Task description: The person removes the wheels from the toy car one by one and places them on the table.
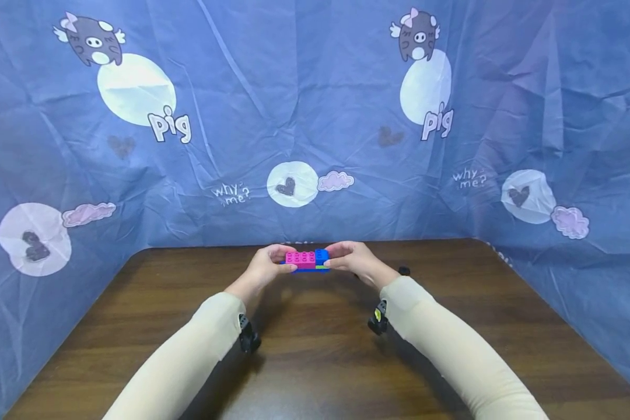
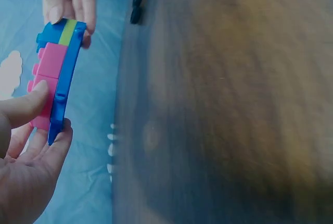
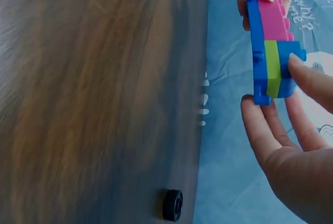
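Both hands hold a toy building-block assembly up near the table's far edge. Its long blue base (image 3: 257, 36) carries pink studded bricks (image 1: 300, 259) on the left. Toward the right end sits a rounded blue brick (image 3: 287, 60) on a thin lime-green layer (image 3: 272, 70). My left hand (image 1: 262, 267) grips the left end, thumb on the pink bricks and fingers under the base. At the other end my right hand (image 1: 361, 261) has its thumb against the blue brick and fingertips at the base's end.
A black toy wheel (image 3: 173, 205) stands on the brown wooden table (image 1: 315, 350) close to its far edge. Black wheel-like pieces (image 2: 137, 0) also show in the left wrist view. Behind the table hangs a blue printed cloth (image 1: 304, 116).
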`<state>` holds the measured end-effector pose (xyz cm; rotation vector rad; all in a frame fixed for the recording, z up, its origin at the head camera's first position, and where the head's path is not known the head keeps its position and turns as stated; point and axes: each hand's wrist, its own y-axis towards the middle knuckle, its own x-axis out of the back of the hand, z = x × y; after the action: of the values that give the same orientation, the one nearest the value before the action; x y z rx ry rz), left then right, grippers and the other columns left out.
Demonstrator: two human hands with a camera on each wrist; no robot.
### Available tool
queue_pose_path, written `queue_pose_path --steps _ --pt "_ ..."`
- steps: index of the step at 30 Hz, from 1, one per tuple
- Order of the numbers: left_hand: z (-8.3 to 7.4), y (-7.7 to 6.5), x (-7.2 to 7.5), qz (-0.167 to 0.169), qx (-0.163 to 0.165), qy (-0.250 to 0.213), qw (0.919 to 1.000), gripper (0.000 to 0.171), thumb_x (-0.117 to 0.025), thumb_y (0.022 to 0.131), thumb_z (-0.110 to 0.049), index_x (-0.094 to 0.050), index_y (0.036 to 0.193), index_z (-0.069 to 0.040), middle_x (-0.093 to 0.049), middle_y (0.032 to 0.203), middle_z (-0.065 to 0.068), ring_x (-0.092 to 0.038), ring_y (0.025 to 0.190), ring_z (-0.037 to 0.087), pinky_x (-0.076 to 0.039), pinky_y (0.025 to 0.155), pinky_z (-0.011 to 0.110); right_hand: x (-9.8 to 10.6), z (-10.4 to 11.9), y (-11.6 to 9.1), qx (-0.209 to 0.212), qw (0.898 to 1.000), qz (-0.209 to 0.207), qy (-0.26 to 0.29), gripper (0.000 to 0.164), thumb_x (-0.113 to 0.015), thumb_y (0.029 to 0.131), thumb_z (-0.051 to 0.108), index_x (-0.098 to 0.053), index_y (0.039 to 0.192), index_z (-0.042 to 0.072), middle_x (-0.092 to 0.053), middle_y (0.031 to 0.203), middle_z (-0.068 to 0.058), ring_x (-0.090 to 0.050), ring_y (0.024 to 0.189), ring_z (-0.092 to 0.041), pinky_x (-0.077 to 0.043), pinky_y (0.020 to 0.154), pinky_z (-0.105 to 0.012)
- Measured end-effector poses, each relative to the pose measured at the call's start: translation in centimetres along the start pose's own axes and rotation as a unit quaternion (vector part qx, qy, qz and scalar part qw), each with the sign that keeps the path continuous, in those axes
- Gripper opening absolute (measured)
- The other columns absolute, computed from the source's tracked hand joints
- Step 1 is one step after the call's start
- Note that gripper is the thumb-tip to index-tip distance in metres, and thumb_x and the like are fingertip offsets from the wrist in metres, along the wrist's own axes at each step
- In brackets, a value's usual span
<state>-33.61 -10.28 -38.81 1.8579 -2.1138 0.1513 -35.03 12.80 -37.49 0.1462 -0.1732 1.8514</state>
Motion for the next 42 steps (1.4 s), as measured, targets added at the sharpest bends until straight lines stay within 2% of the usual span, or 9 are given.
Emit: queue_pose_path --steps 3,9,11,15,23,31,36,40,42 --pt "-0.2 0.3 0.1 -0.008 0.003 0.007 0.9999 0.039 -0.072 0.082 0.002 -0.062 0.119 0.007 -0.066 0.116 0.025 -0.062 0.109 0.034 -0.049 0.084 0.027 -0.5 -0.1 0.6 -0.016 1.0 -0.013 0.007 0.039 -0.069 0.084 -0.004 -0.058 0.121 -0.008 -0.062 0.119 -0.023 -0.064 0.09 -0.016 -0.045 0.102 -0.048" --pt "1.0 1.1 -0.3 -0.021 0.029 0.031 0.9989 0.038 -0.074 0.081 0.002 -0.063 0.117 0.007 -0.066 0.116 0.025 -0.061 0.11 0.036 -0.048 0.093 0.038 -1.1 -1.0 1.8 -0.038 0.998 -0.04 0.005 0.042 -0.07 0.081 -0.008 -0.059 0.122 -0.01 -0.063 0.117 -0.024 -0.063 0.087 -0.014 -0.049 0.099 -0.042" --pt "1.8 1.6 -0.5 -0.026 0.038 0.036 0.9983 0.037 -0.074 0.08 0.002 -0.063 0.116 0.006 -0.066 0.115 0.024 -0.061 0.108 0.034 -0.048 0.093 0.038 -1.3 -1.4 2.1 -0.043 0.998 -0.048 0.008 0.042 -0.069 0.08 -0.009 -0.059 0.121 -0.01 -0.063 0.117 -0.024 -0.063 0.086 -0.014 -0.05 0.097 -0.04" --pt "2.1 1.9 -0.8 -0.031 0.056 0.039 0.9971 0.036 -0.073 0.08 0.004 -0.064 0.114 0.005 -0.066 0.114 0.023 -0.062 0.104 0.031 -0.048 0.09 0.035 -1.6 -1.9 2.5 -0.058 0.997 -0.06 0.005 0.041 -0.07 0.08 -0.009 -0.061 0.12 -0.008 -0.063 0.119 -0.025 -0.063 0.089 -0.015 -0.05 0.098 -0.04" --pt "3.2 2.2 -1.3 -0.04 0.084 0.055 0.9942 0.035 -0.074 0.078 0.006 -0.065 0.112 0.003 -0.067 0.113 0.021 -0.059 0.099 0.026 -0.045 0.081 0.029 -2.2 -2.6 2.8 -0.067 0.993 -0.085 -0.046 0.04 -0.073 0.078 -0.006 -0.065 0.117 -0.004 -0.066 0.117 -0.021 -0.063 0.094 -0.016 -0.052 0.094 -0.035" --pt "3.5 2.3 -1.6 -0.046 0.086 0.069 0.9928 0.035 -0.073 0.075 0.01 -0.066 0.108 0.005 -0.068 0.107 0.021 -0.059 0.089 0.022 -0.043 0.074 0.023 -2.6 -3.0 3.0 -0.073 0.991 -0.096 -0.063 0.039 -0.074 0.075 -0.009 -0.067 0.114 -0.005 -0.069 0.11 -0.02 -0.06 0.085 -0.013 -0.055 0.087 -0.032" --pt "3.3 2.5 -1.7 -0.048 0.091 0.07 0.9923 0.035 -0.074 0.075 0.01 -0.066 0.108 0.005 -0.068 0.102 0.019 -0.058 0.085 0.02 -0.043 0.071 0.022 -2.6 -2.9 3.2 -0.079 0.989 -0.102 -0.074 0.039 -0.074 0.075 -0.008 -0.067 0.113 -0.004 -0.069 0.109 -0.018 -0.059 0.085 -0.014 -0.054 0.084 -0.03" --pt "3.5 2.6 -1.7 -0.046 0.095 0.059 0.9926 0.037 -0.073 0.074 0.012 -0.066 0.11 0.005 -0.068 0.105 0.02 -0.058 0.085 0.019 -0.043 0.069 0.021 -2.6 -2.9 3.3 -0.09 0.988 -0.099 -0.075 0.04 -0.074 0.075 -0.008 -0.067 0.115 -0.003 -0.068 0.111 -0.016 -0.057 0.084 -0.012 -0.051 0.074 -0.022" --pt "3.6 2.6 -1.8 -0.039 0.097 0.05 0.9933 0.039 -0.073 0.074 0.013 -0.064 0.111 0.005 -0.067 0.108 0.021 -0.058 0.085 0.018 -0.043 0.068 0.019 -2.6 -3.0 3.4 -0.1 0.988 -0.096 -0.072 0.041 -0.074 0.076 -0.007 -0.067 0.116 -0.003 -0.068 0.106 -0.012 -0.055 0.079 -0.011 -0.047 0.068 -0.019"
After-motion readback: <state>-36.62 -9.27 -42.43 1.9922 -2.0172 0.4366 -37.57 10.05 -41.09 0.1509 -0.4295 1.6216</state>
